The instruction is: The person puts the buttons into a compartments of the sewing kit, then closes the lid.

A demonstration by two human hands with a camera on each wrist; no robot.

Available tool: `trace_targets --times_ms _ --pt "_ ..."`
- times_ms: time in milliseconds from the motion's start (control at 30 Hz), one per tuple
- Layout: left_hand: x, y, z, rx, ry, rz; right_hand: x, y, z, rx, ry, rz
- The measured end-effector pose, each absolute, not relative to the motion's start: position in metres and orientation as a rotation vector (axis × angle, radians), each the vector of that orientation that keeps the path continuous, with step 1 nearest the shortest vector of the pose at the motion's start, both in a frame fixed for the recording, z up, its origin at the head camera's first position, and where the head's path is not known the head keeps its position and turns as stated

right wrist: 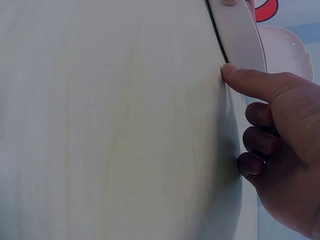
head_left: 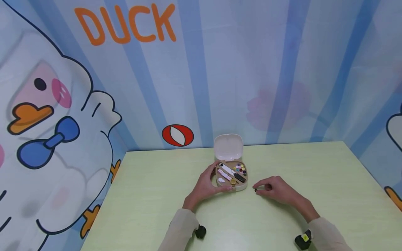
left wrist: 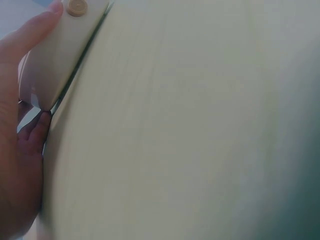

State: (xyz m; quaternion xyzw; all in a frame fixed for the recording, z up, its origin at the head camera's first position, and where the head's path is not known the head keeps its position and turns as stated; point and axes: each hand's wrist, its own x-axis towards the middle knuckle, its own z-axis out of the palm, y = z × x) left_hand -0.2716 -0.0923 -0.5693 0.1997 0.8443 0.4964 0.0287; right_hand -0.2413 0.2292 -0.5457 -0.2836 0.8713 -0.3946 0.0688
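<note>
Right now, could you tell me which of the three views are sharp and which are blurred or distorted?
Head view: sharp at centre, evenly lit, wide-angle bending at the edges; the open box reads clearly. Left wrist view: table soft, dark falloff at right. Right wrist view: table smeared, only the right hand fairly crisp.
</note>
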Motion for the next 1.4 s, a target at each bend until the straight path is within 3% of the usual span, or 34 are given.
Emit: trace_targets --times_ms 1400 --pt "-0.2725 -0.0922 -0.5714 0.622 2.606 1.529 -0.241 0.2278 -0.5445 -0.889 2.66 -1.212"
